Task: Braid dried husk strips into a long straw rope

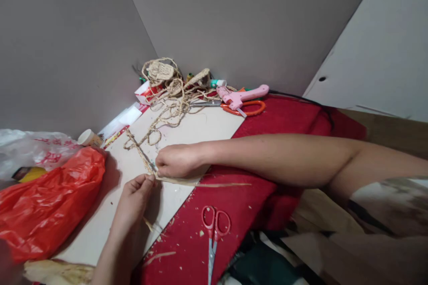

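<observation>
My left hand (135, 196) pinches a braided straw cord (138, 150) near its lower end, thumb against forefinger. Right beside it is my right hand (177, 160), fingers curled at the same end of the cord; what exactly lies inside them is hidden. A thin loose straw strand (222, 185) runs from the hands to the right, over the white board (117, 205) and the red cloth (180, 231). From the cord's far end, more braid leads back to a tangled heap of cord (174, 109). Small red-handled scissors (214, 236) rest on the cloth, nearer to me.
A pink glue gun (244, 95) lies on orange-handled scissors (245, 107) by the grey wall. Coiled braid pieces (160, 72) sit at the back. On the left are a red plastic bag (56, 200), a clear bag (43, 147) and a paper cup (88, 137). Straw scraps litter the cloth.
</observation>
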`<state>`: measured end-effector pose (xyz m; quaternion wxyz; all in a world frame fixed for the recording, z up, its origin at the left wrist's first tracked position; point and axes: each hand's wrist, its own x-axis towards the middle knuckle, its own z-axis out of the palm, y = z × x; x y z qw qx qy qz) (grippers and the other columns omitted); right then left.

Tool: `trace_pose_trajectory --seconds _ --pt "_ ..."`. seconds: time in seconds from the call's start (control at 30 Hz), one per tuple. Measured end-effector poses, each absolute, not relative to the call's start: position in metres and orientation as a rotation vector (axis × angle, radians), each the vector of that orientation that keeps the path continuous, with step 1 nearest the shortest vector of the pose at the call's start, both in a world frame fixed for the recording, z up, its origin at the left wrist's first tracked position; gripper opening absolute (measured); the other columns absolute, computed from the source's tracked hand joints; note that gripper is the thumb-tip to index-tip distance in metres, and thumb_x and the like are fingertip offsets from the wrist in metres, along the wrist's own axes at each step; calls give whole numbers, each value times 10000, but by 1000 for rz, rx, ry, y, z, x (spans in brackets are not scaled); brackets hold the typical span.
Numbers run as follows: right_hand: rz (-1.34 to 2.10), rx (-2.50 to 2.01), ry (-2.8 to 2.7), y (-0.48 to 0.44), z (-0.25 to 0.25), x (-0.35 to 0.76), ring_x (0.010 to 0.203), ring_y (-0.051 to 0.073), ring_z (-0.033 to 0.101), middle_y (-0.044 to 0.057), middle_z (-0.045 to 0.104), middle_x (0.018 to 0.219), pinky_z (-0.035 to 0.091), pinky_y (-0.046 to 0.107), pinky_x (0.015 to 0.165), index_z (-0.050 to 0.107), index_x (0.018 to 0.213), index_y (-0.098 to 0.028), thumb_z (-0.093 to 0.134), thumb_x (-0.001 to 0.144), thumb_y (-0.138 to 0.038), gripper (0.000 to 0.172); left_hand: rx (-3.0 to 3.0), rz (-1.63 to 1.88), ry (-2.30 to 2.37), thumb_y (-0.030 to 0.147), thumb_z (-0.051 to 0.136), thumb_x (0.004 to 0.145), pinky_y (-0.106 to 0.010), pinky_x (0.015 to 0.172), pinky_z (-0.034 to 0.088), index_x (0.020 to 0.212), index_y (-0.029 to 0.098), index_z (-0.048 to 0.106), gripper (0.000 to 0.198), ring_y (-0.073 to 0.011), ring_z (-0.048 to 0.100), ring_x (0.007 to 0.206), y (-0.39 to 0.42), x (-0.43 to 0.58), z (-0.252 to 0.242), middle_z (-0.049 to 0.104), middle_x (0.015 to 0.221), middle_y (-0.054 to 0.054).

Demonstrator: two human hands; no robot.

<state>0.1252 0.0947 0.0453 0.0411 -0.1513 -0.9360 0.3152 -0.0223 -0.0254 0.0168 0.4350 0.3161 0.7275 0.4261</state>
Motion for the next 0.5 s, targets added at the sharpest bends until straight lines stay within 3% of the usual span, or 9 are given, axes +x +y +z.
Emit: trace_pose_trajectory --seconds 0.1,0.2,0.3,0.5 --pt "1099 -440 -2858 92 48 127 564 90 457 80 644 723 322 203 520 688 853 -64 429 815 -231 310 863 1139 1780 498 761 577 -160 407 225 597 137 565 412 -41 343 425 -25 -21 14 473 499 36" --pt "1258 -414 -2841 81 45 124 578 105 521 92 657 723 354 198 523 682 868 -66 374 822 -219 347 826 1160 1737 506 749 581 -169 368 158 593 147 545 414 -29 252 369 -23 -18 13 390 438 68" --pt "1003 -461 -2900 67 39 121 692 178 599 145 684 820 377 242 558 686 878 -68 387 791 -212 343 735 1192 1717 508 743 582 -175 351 78 580 173 478 427 -19 137 342 -24 -14 12 256 405 113" --pt "780 -506 -2930 56 37 122 781 249 638 175 689 909 416 299 604 679 912 -88 406 782 -227 333 696 1284 1606 437 724 659 -165 365 85 601 181 427 397 -17 130 363 -28 -9 12 214 447 120"
